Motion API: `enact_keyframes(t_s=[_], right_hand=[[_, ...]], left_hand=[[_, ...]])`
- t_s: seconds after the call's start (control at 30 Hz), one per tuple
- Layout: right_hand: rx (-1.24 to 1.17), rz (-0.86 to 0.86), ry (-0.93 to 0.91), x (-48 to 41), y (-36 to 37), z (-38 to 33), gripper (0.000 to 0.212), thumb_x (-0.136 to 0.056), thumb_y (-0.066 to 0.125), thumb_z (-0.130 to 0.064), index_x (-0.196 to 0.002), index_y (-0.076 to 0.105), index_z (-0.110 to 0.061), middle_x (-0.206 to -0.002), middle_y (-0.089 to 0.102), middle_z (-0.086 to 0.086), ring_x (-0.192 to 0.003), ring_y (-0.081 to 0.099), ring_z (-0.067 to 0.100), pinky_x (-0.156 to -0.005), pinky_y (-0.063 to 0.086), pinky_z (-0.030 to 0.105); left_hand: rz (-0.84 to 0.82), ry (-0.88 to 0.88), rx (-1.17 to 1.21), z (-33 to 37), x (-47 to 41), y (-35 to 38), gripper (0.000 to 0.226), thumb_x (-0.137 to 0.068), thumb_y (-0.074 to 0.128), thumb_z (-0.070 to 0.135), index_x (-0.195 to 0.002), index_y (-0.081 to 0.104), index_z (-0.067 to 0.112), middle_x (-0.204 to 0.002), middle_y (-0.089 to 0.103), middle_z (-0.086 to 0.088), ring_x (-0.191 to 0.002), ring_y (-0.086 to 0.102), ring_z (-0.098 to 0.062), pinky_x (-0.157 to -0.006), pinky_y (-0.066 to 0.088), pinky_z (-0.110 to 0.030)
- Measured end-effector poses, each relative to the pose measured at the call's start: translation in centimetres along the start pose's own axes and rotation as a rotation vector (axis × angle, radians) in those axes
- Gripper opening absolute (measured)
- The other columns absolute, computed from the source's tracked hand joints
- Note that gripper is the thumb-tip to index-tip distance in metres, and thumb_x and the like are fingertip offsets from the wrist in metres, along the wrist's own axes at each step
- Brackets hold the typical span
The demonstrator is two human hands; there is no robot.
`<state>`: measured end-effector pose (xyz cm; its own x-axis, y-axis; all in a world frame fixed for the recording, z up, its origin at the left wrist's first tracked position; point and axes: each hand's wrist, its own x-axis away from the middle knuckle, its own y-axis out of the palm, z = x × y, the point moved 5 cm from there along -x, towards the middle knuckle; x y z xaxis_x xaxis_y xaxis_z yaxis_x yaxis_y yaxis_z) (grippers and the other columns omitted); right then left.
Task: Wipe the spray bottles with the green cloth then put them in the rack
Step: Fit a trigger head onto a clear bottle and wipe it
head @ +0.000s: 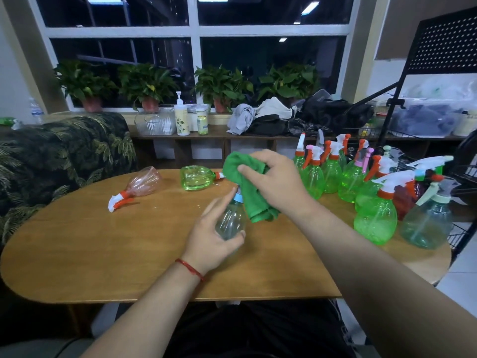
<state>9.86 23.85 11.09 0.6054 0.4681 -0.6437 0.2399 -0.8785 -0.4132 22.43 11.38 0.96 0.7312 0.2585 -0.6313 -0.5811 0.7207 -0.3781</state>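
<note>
L grip (209, 239) round bottle (231, 218); cloth (254, 200) atop

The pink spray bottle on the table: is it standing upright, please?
No, the pink bottle lies on its side on the table.

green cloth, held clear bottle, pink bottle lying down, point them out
green cloth (258, 202), head view, hanging lower fold
clear spray bottle (232, 218), head view, round body
pink spray bottle (145, 180), head view, body
</note>
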Motion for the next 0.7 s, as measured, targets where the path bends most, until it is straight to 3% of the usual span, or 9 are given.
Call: enact_keyframes(t_s=[0.13, 0.27, 0.37, 0.43, 0.5, 0.57, 0.7], right_hand=[[0.198, -0.016, 0.100, -1.3, -0.6, 1.3, 0.016, -0.091, 0.077, -0.030, -0.106, 0.080, -0.027, -0.103, 0.073, -0.008, -0.095, 0.067, 0.012, -0.083, 0.051, 0.028], [0.325, -0.034, 0.189, -2.1, -2.7, 2.7, 0.004, -0.094, 0.074, -0.027, -0.093, 0.078, -0.026, -0.084, 0.076, -0.006, -0.080, 0.073, 0.019, -0.075, 0.059, 0.036], [0.134, 0.049, 0.118, -1.9, -2.6, 1.4, 0.007, -0.095, 0.075, -0.030, -0.093, 0.080, -0.025, -0.081, 0.076, -0.009, -0.078, 0.071, 0.010, -0.075, 0.058, 0.032], [-0.041, -0.048, 0.075, -1.2, -1.3, 0.0, 0.003, -0.094, 0.078, -0.028, -0.092, 0.081, -0.027, -0.082, 0.078, -0.008, -0.077, 0.072, 0.008, -0.072, 0.058, 0.028], [0.029, -0.087, 0.002, -0.6, -0.3, -0.2, 0.007, -0.091, 0.080, -0.026, -0.098, 0.082, -0.028, -0.092, 0.077, -0.008, -0.086, 0.072, 0.009, -0.080, 0.057, 0.028], [0.149, 0.004, -0.015, -0.8, -0.7, 1.1, 0.018, -0.090, 0.079, -0.024, -0.108, 0.082, -0.024, -0.101, 0.072, -0.007, -0.094, 0.068, 0.011, -0.089, 0.055, 0.032], [0.234, 0.077, 0.153, -1.7, -2.7, 3.7, 0.019, -0.094, 0.077, -0.028, -0.112, 0.081, -0.022, -0.105, 0.074, -0.006, -0.097, 0.068, 0.014, -0.094, 0.056, 0.040]], left_hand=[[-0.012, 0.081, -0.099, 0.0, 0.3, 0.3, 0.094, -0.076, 0.088, 0.005, -0.159, 0.049, 0.027, -0.146, 0.057, 0.008, -0.138, 0.056, -0.012, -0.115, 0.043, -0.023], [-0.033, 0.090, -0.167, -0.2, 0.4, 0.7, 0.095, -0.077, 0.087, 0.015, -0.160, 0.046, 0.034, -0.144, 0.056, 0.005, -0.136, 0.056, -0.019, -0.115, 0.045, -0.031], [-0.019, 0.089, -0.169, -0.2, 0.2, 0.7, 0.095, -0.078, 0.087, 0.015, -0.161, 0.045, 0.034, -0.144, 0.055, 0.007, -0.137, 0.055, -0.017, -0.115, 0.045, -0.031], [-0.002, 0.082, -0.162, -0.1, 0.2, 0.5, 0.094, -0.078, 0.087, 0.014, -0.161, 0.046, 0.032, -0.146, 0.055, 0.009, -0.137, 0.055, -0.015, -0.115, 0.044, -0.030], [0.013, 0.075, -0.139, 0.0, 0.4, 0.3, 0.093, -0.078, 0.089, 0.012, -0.159, 0.048, 0.030, -0.147, 0.055, 0.009, -0.138, 0.055, -0.014, -0.115, 0.044, -0.028], [0.005, 0.085, -0.119, 0.1, 0.4, 0.4, 0.094, -0.076, 0.089, 0.009, -0.159, 0.049, 0.029, -0.146, 0.056, 0.008, -0.137, 0.057, -0.016, -0.115, 0.045, -0.028], [0.006, 0.067, -0.124, 0.2, 0.5, 0.5, 0.097, -0.077, 0.088, 0.012, -0.160, 0.045, 0.038, -0.144, 0.055, 0.011, -0.132, 0.059, -0.016, -0.110, 0.048, -0.029]])
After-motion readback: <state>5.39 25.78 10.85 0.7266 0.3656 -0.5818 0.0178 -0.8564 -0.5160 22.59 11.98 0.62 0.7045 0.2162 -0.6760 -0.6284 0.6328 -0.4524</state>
